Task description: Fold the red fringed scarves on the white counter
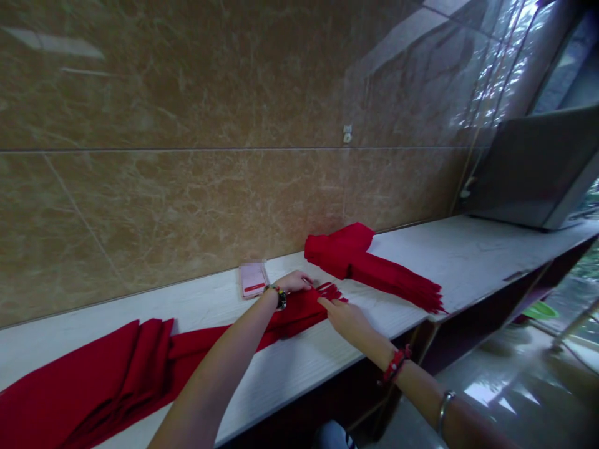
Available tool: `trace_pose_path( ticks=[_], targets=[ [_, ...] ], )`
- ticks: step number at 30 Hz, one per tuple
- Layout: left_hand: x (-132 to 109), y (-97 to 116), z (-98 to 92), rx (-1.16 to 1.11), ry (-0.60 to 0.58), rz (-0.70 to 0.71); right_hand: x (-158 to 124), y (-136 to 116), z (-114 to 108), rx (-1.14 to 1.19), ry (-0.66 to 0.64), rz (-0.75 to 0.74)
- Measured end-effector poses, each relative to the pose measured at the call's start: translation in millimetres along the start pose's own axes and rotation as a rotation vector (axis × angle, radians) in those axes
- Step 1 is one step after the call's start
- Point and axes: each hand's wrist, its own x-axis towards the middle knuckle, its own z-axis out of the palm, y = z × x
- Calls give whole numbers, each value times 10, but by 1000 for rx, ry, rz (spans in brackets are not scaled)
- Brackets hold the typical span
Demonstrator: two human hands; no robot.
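A red fringed scarf [297,310] lies lengthwise on the white countertop, its short fringe [330,291] pointing right. My left hand [294,282] is at the scarf's far edge beside the fringe, fingers bent down and closed on the cloth; the fingertips are partly hidden. On the near side, my right hand [345,317] pinches the same end between thumb and fingers. Leftward the cloth runs under my left forearm to a wide stack of folded red cloth [93,374]. Farther right, against the wall, another red scarf [374,265] lies folded over with its fringe toward the front edge.
A clear-edged case or box with a red label [253,279] lies behind my left wrist. The white countertop [421,249] extends right to a large grey metal-looking box [533,168]. Tiled wall [187,206] closes off the back. Open shelving is below the front edge.
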Motion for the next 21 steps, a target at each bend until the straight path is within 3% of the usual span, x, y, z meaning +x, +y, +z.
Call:
trace_pose_path(
  ticks=[3,6,10,13,18,21],
  targets=[
    [-5,-29,90,90,10,28,0,-5,40,-12,40,-10],
    [-170,-13,115,166,59,70,9,12,57,28,129,-85],
    [-690,-108,26,272,157,147,9,39,78,88,205,-245],
    [-1241,-340,-165,511,154,211,44,8,36,61,226,-335],
    [-2197,-902,-553,743,175,-73,150,-40,-11,-7,146,-569],
    [-2695,-1204,-671,909,290,-379,173,1,70,-26,168,-601]
  ],
)
